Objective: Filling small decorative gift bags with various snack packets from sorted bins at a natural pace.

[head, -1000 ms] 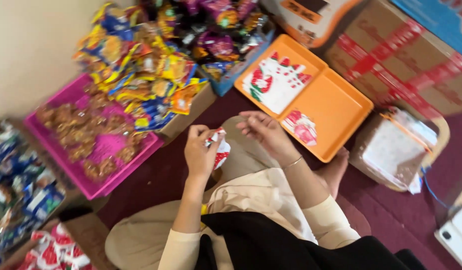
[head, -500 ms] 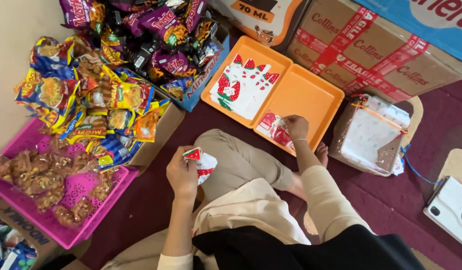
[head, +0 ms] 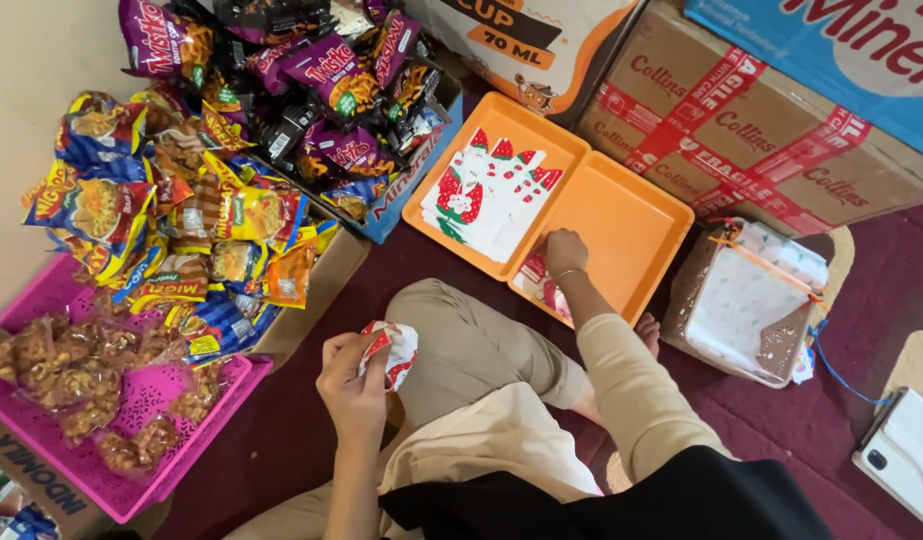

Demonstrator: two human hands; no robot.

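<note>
We hold our left hand (head: 356,375) raised near the body, forearm running up from the near edge, fingers curled shut around a small wrapper. Our right arm extends far and rightward across the knee, elbow bent, sleeve to the wrist. Our right hand (head: 564,253) rests palm down, fingers curled, grip unclear.

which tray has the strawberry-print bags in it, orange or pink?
The orange plastic tray: white strawberry-print bags lie in its left half, right hand reaching in. The pink plastic tray holds clear-wrapped brown snacks.
</note>
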